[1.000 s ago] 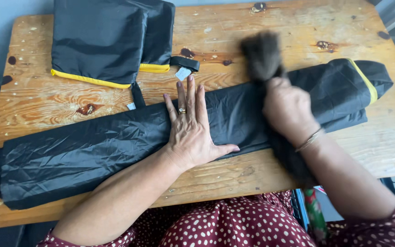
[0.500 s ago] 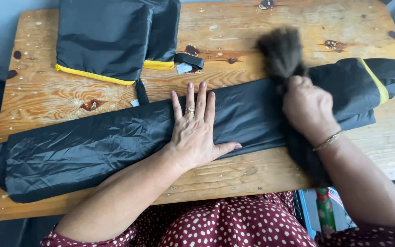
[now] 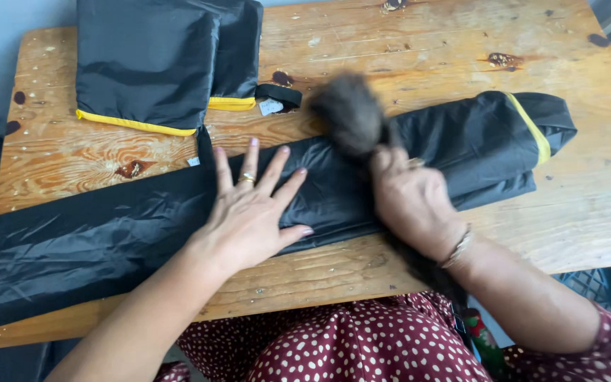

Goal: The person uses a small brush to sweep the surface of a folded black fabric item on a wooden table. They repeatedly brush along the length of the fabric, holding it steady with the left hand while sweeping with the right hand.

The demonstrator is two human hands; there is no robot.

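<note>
You sat at what looked like a small sewing or finishing workshop: a worn, knotty wooden tabletop (image 3: 404, 42) with stains, stacked black fabric bags with yellow trim (image 3: 146, 67), and a long black fabric cover (image 3: 107, 237) spread across it.

A long black crinkled fabric sleeve with a yellow band near one end (image 3: 178, 219) lies flat, stretching from eight o'clock to two o'clock, its banded end folded and bulky. Over its middle sits a blurred dark bristly brush head (image 3: 351, 113), tilted upward.
</note>
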